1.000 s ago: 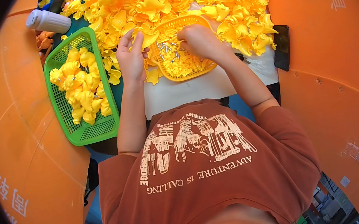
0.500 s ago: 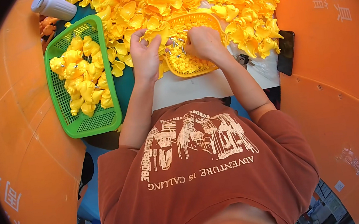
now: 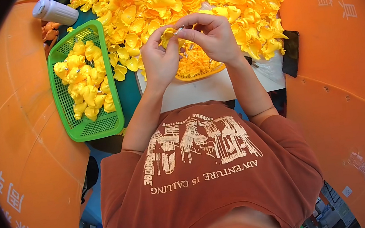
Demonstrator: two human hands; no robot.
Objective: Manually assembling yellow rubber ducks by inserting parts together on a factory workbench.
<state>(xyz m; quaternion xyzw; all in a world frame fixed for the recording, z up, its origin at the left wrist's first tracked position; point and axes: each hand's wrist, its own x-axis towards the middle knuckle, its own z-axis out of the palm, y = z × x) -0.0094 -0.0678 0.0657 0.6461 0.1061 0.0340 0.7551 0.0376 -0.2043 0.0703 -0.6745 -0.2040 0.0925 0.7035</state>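
Both hands met above the yellow tray [image 3: 195, 70]. The left hand [image 3: 161, 62] pinched a small yellow piece [image 3: 167, 34], and the right hand [image 3: 212, 37] pinched a little metal part [image 3: 179, 30] touching it. The green basket [image 3: 84, 126] lay at nine o'clock.

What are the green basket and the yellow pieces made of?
Green basket: likely moulded plastic, going by its even mesh and slight sheen. Yellow pieces: probably glossy soft plastic or vinyl, with smooth rounded shapes and highlights. Left hand and right hand pinch one.
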